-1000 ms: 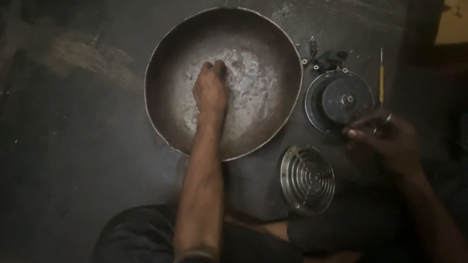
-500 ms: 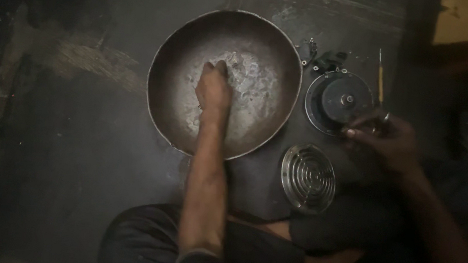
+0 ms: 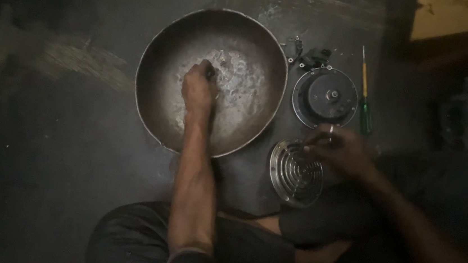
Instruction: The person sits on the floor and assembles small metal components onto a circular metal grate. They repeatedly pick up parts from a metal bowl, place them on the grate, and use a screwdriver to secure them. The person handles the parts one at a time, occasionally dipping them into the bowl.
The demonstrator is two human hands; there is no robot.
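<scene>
Dim, grimy floor holds a wide metal pan (image 3: 157,108) where the left hand (image 3: 198,89), fisted, rubs its whitened middle, dark edges remaining, while the right hand (image 3: 340,152) pinches something small above a chrome grille (image 3: 292,176).

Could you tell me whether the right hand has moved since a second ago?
Yes. The right hand has shifted left and toward the person, from beside the round dark disc to the edge of the ribbed metal grille.

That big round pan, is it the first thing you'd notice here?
Yes. The big metal pan fills the middle of the dark floor, with the left hand closed inside it. To its right lie a round grille under the right hand, a dark round disc, and a green-handled screwdriver.
</scene>
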